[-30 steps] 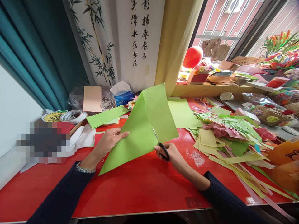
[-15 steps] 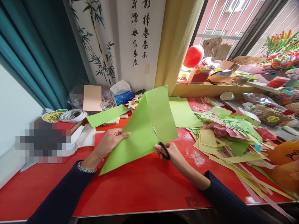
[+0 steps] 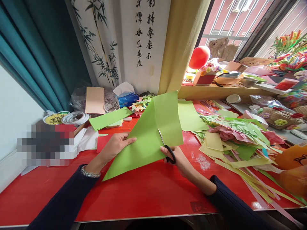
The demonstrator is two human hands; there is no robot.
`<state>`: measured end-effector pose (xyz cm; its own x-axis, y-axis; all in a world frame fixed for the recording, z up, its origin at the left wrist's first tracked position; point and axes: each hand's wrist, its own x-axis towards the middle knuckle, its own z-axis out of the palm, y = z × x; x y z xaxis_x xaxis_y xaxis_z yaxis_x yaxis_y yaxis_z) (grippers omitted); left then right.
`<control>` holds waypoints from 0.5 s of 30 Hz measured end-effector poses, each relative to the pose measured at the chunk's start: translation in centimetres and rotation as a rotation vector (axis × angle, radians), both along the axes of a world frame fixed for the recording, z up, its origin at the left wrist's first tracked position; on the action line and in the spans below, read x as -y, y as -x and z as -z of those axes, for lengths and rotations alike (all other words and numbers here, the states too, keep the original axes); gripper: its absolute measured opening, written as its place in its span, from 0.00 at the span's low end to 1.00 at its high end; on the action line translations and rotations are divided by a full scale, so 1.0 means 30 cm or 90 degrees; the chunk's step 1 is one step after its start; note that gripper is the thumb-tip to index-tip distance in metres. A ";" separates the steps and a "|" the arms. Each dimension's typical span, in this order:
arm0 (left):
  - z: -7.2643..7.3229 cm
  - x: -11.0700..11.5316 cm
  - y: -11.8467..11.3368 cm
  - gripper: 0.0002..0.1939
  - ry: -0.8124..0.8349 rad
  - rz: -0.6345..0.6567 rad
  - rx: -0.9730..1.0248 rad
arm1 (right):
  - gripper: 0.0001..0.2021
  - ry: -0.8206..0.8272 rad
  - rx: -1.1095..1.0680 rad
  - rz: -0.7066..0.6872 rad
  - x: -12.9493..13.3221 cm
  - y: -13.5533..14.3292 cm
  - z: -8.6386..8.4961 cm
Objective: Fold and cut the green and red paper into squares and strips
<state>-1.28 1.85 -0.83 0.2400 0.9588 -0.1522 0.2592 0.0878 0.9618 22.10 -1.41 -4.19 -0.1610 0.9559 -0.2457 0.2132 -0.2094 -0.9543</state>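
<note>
A large sheet of green paper (image 3: 140, 150) is held tilted above the red table (image 3: 134, 201). My left hand (image 3: 117, 145) pinches its left edge, thumb on top and fingers underneath. In my right hand (image 3: 176, 156) is a pair of black-handled scissors (image 3: 170, 155), with fingers in the handles. The blades reach into the sheet along a cut from its lower edge, and one blade shows on top. To the right of the cut, a flap (image 3: 168, 118) of the same paper leans away. The fingertips under the sheet are hidden.
Paper strips and scraps (image 3: 237, 137) are heaped on the right. Another green sheet (image 3: 190, 116) lies behind the held one. A narrow green piece (image 3: 110, 118), tape rolls (image 3: 75, 118) and a tissue pack (image 3: 128, 99) are at the back left. Orange objects (image 3: 292, 159) stand at the right edge.
The green sheet has tilted a little, its top corner shifting right and slightly down. Both hands have moved slightly right, with the scissors still in the cut.
</note>
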 end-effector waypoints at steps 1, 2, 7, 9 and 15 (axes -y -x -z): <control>-0.001 0.001 -0.002 0.19 0.008 0.003 0.010 | 0.25 -0.003 0.005 0.001 -0.001 -0.001 0.003; -0.001 0.002 -0.003 0.20 0.013 0.003 0.016 | 0.25 -0.010 0.009 0.002 -0.002 -0.002 0.005; 0.003 0.005 -0.002 0.18 0.023 -0.003 0.007 | 0.25 -0.016 0.020 0.006 -0.004 -0.003 0.004; 0.006 0.005 -0.002 0.18 0.033 0.002 0.016 | 0.25 -0.003 0.016 0.008 -0.003 -0.001 -0.003; 0.006 0.008 -0.014 0.17 0.071 0.019 0.072 | 0.27 0.000 -0.013 0.025 0.001 0.009 -0.029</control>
